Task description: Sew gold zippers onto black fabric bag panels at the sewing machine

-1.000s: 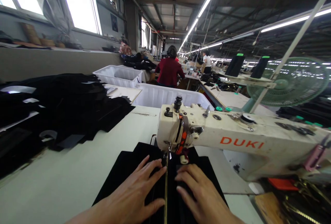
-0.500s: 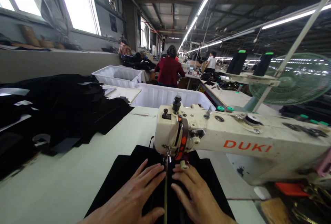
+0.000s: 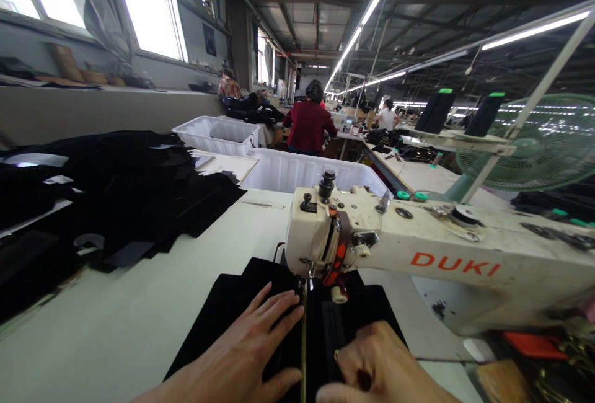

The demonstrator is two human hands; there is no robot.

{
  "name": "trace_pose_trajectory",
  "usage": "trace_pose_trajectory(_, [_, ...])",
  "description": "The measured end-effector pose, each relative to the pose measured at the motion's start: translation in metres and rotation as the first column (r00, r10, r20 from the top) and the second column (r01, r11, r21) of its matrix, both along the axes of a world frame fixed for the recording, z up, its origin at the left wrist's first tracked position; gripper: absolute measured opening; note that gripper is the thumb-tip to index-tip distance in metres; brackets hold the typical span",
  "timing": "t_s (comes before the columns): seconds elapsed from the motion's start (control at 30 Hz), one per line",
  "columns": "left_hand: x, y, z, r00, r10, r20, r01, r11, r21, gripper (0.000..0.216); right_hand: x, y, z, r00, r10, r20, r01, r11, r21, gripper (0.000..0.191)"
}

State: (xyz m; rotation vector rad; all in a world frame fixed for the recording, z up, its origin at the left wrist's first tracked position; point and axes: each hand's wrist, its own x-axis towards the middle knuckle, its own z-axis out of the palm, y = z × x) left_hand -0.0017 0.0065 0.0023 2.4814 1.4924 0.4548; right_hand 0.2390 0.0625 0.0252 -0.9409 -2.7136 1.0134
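A black fabric piece [image 3: 232, 304] lies on the sewing table under the needle area of the sewing machine [image 3: 353, 229]. A zipper with gold teeth [image 3: 304, 353] runs down its middle toward me from the presser foot. My left hand [image 3: 260, 341] rests flat on the fabric just left of the zipper, fingers spread. To the right of the zipper, my right hand [image 3: 381, 359] is curled with its fingers drawn in at the lower end of a dark strip [image 3: 331, 328] on the fabric. Its fingertips are partly hidden, and it seems to pinch the fabric there.
A pile of black cut pieces [image 3: 116, 192] covers the left of the table [image 3: 139, 322]. White plastic bins [image 3: 302, 170] stand behind the machine. At right are thread cones [image 3: 437, 111], a green fan [image 3: 534, 142] and an orange-red item [image 3: 534, 345]. A person in dark red [image 3: 309, 121] sits ahead.
My right hand has left its flat place beside the presser foot, moved back toward me and curled up. My left hand stays flat by the zipper. The view has shifted slightly.
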Motion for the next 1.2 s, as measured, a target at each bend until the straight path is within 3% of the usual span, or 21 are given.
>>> trace_pose_trajectory(0.07, [0.0,-0.001,-0.002,1.0,-0.009,0.003,0.009,1.0,0.009,0.065,-0.004,0.0,-0.006,0.998,-0.039,-0.058,0.05,0.976,0.214,0.03])
trace_pose_trajectory(0.13, [-0.001,-0.001,-0.004,1.0,-0.01,-0.009,0.01,1.0,0.01,0.066,-0.009,0.002,-0.012,0.989,-0.07,-0.13,0.114,0.924,0.364,0.01])
trace_pose_trajectory(0.17, [-0.002,-0.002,-0.005,1.0,-0.01,-0.018,0.01,1.0,0.007,0.066,-0.01,0.003,-0.016,0.984,-0.084,-0.157,0.145,0.89,0.432,0.009])
trace_pose_trajectory(0.3, [-0.003,-0.002,-0.006,0.999,-0.018,-0.03,0.018,1.0,-0.005,0.066,-0.016,0.008,-0.035,0.989,0.011,-0.148,0.091,0.742,0.664,0.039])
trace_pose_trajectory(0.47, [-0.002,-0.001,-0.003,0.999,-0.014,0.031,0.014,1.0,0.001,0.066,-0.022,0.006,-0.047,0.981,0.1,-0.165,0.073,0.602,0.795,0.034])
trace_pose_trajectory(0.63, [-0.003,-0.001,-0.007,0.999,-0.016,0.043,0.017,0.999,-0.039,0.066,-0.025,0.004,-0.045,0.983,0.1,-0.155,0.077,0.538,0.839,0.035])
trace_pose_trajectory(0.8, [-0.006,-0.002,-0.013,0.997,-0.008,0.082,0.009,1.0,-0.01,0.067,-0.025,0.005,-0.046,0.985,0.096,-0.145,0.076,0.515,0.854,0.036])
trace_pose_trajectory(1.0, [-0.003,-0.003,-0.003,0.999,-0.003,0.042,0.004,1.0,-0.02,0.066,-0.024,0.007,-0.053,0.989,0.089,-0.115,0.052,0.52,0.853,0.035])
trace_pose_trajectory(1.2, [-0.006,0.002,-0.01,0.998,-0.006,0.065,0.008,0.999,-0.042,0.066,-0.026,0.009,-0.056,0.991,0.056,-0.122,0.062,0.616,0.786,0.035])
